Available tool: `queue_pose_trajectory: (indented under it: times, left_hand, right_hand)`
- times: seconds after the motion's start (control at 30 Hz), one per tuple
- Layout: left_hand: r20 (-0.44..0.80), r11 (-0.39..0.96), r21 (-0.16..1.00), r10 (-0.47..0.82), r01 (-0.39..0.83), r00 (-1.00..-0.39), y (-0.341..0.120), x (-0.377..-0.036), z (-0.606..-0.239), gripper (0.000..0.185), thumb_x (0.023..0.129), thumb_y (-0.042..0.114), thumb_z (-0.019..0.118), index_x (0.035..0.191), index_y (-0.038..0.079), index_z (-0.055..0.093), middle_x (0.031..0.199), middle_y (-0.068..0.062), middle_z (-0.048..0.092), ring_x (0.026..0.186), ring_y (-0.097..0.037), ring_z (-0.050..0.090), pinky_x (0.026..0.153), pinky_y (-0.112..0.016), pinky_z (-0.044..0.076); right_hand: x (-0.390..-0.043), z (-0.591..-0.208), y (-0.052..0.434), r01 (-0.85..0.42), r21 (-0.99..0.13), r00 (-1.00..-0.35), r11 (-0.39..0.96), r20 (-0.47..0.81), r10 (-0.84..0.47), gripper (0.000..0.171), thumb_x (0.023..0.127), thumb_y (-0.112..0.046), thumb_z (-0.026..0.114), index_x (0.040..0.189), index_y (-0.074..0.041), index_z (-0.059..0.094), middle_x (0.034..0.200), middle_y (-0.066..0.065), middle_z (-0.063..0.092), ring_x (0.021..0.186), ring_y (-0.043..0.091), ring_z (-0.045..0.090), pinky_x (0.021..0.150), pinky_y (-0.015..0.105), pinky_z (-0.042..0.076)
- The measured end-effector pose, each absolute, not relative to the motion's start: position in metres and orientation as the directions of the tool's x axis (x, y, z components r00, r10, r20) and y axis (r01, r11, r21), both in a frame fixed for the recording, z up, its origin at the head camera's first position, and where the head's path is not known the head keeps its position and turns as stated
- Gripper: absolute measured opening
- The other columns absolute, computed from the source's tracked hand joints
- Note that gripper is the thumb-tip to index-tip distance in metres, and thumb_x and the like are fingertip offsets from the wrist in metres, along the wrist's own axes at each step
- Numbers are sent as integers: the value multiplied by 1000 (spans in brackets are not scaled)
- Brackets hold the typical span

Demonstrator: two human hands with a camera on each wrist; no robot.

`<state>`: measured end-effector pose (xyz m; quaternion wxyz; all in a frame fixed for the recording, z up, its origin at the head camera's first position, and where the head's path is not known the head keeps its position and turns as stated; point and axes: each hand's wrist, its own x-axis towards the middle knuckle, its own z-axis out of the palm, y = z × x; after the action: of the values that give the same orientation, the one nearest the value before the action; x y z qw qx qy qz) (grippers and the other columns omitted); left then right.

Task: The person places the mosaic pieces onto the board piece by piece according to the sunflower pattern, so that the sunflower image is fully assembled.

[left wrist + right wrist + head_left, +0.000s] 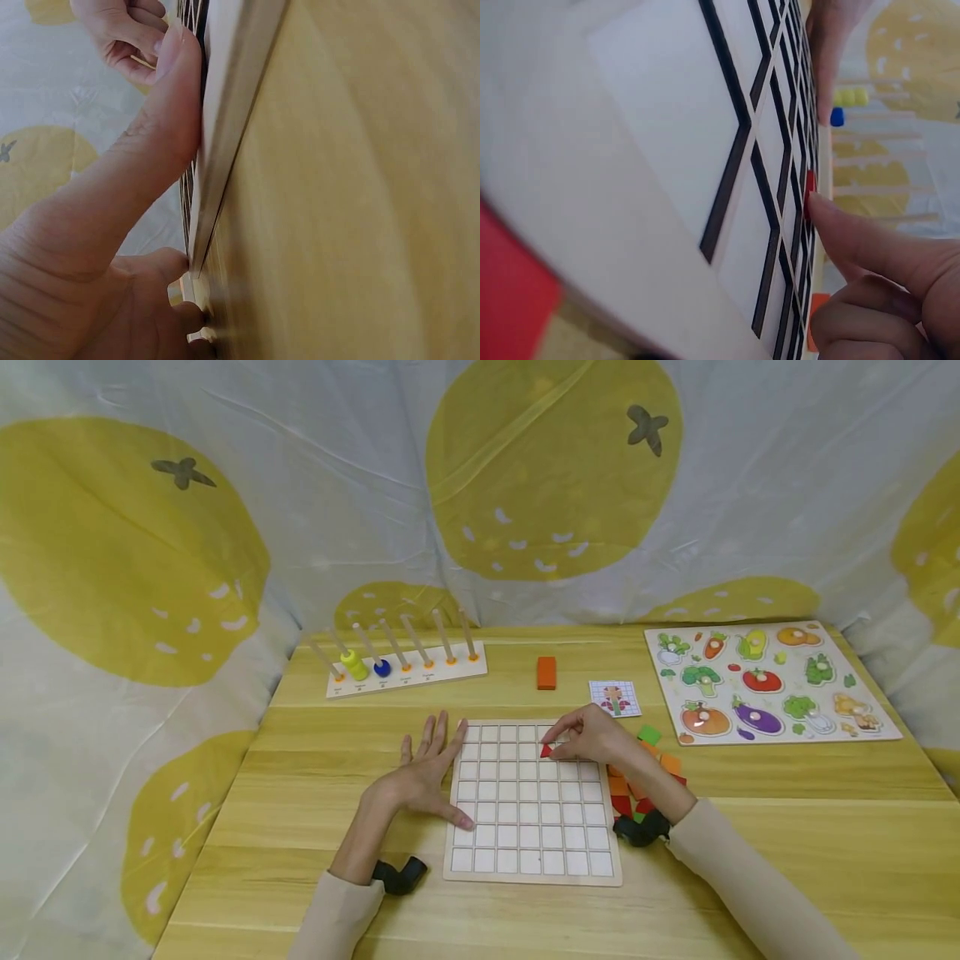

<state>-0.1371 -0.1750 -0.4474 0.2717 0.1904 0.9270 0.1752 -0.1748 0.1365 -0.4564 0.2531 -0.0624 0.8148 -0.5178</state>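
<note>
Red piece going onto the grid board, mid-frame on the counter

Right hand (pixel 592 739) has its fingers curled down on a small red piece (pixel 545 750), pinching it against a cell near the top of the grid board (pixel 532 852), just right of the frame's centre. Left hand (pixel 427 772) lies flat and relaxed with straight fingers on the board's left edge, thumb resting on the frame, gripping nothing. Under the right wrist, right of the board, there's a heap of loose blocks (pixel 648 760) in green, orange and red. Up beyond the board sit an orange block (pixel 547 672) and a small pattern card (pixel 614 697). Peg rack (pixel 408 675) with yellow and blue beads is upper left of the counter (pixel 787 860), veggie puzzle (pixel 765 681) at upper right.
</note>
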Motion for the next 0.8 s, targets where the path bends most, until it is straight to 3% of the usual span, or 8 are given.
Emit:
queue_pose_trajectory:
  times: [0.23, 0.57, 0.8]
  left_hand:
    - [-438, 868, 426, 444, 255, -782, -175, -137, -448, 149, 66, 55, 93, 167, 15, -10, 168, -20, -31, 157, -39, -27, 122, -71, -14]
    - [-440, 871, 418, 442, 257, -782, -175, -138, -449, 150, 66, 56, 93, 167, 16, -11, 168, -19, -31, 156, -39, -28, 122, -71, -14]
    - [-450, 871, 422, 442, 251, -776, -175, -138, -448, 150, 67, 56, 92, 166, 16, -12, 167, -19, -33, 156, -39, -29, 122, -71, -15]
  right_hand:
    - [-176, -458, 134, 150, -879, -862, 452, -341, -375, 21, 82, -7, 87, 101, -2, 81, 52, -7, 31, 51, 11, 25, 52, 24, 24]
    - [-173, -458, 133, 160, -872, -884, 462, -335, -325, 18, 81, -11, 89, 97, -6, 83, 54, -5, 42, 55, 13, 37, 53, 24, 29]
    - [-169, -452, 161, 110, -851, -909, 513, -295, -295, 20, 90, -22, 82, 105, -9, 82, 58, -5, 30, 58, 15, 29, 54, 27, 25]
